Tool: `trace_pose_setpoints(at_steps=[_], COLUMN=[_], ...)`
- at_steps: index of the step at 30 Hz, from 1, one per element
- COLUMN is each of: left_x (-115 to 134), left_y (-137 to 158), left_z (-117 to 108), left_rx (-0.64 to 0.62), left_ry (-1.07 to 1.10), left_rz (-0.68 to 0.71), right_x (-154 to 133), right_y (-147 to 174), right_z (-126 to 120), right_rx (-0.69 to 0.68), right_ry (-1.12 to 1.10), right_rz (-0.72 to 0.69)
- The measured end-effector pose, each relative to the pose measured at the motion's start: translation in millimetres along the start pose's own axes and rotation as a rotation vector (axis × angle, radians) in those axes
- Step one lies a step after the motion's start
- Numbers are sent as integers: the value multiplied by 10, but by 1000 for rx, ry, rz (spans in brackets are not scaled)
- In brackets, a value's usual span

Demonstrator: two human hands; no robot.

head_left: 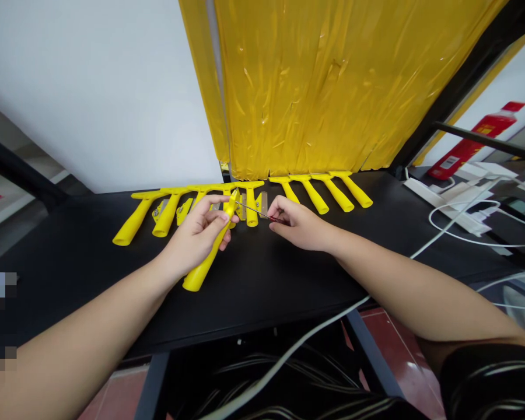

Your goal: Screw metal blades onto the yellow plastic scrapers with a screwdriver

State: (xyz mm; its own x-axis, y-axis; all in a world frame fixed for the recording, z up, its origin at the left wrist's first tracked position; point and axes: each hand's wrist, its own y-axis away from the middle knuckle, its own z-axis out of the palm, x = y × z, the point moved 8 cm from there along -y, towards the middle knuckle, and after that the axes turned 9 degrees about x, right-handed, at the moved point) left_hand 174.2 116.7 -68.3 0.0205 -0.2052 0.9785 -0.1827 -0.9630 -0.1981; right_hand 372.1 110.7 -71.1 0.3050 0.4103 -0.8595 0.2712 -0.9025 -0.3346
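Note:
My left hand [205, 227] is closed around a yellow plastic scraper handle [203, 271], tilted with its hollow end toward me. In my right hand [295, 224] is a thin screwdriver [260, 214], pinched by its dark red grip. The shaft points left, and its tip meets or nearly meets the upper part of the held handle; I cannot tell if it sits in a screw. Behind my hands lies a row of similar yellow handles [133, 224], some with small metal blade parts [265, 201] beside them.
More yellow handles [339, 192] lie at the back right of the black table [289, 280]. A yellow plastic curtain [315, 87] and a white panel [105, 87] stand behind. At right are a red bottle [472, 143] and a white power strip [446, 207]. A white cable [306, 338] crosses the table's front edge.

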Motion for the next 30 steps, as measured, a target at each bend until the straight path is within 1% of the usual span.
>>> trace_pose_setpoints(at_steps=[2, 4, 9, 11, 13, 15, 19, 22, 25, 27, 30], left_x=[3, 2, 1, -5, -11, -11, -10, -10, -10, -12, -6], left_y=[-2, -6, -14, -14, -16, -19, -20, -14, -9, -8, -9], left_z=[-15, -30, -50, -56, -69, -84, -96, -91, -90, -88, -88], left_rx=[11, 19, 27, 33, 46, 62, 77, 78, 81, 77, 71], left_ry=[2, 4, 10, 6, 5, 10, 19, 19, 5, -5, -8], left_rz=[6, 12, 33, 30, 28, 32, 40, 41, 39, 35, 42], right_x=[22, 62, 159, 189, 203, 202, 226, 260, 273, 254, 195], right_y=[-31, -61, -101, -97, -87, -80, -74, -63, -41, -33, -51], right_z=[-33, -55, -76, -64, -26, 16, 50, 53, 61, 69, 51], right_rx=[45, 68, 81, 88, 76, 53, 42, 46, 14, -21, -27], right_ry=[-75, -143, -203, -271, -358, -409, -427, -429, -389, -362, -359], right_rz=[2, 36, 167, 217, 244, 240, 253, 320, 384, 381, 282])
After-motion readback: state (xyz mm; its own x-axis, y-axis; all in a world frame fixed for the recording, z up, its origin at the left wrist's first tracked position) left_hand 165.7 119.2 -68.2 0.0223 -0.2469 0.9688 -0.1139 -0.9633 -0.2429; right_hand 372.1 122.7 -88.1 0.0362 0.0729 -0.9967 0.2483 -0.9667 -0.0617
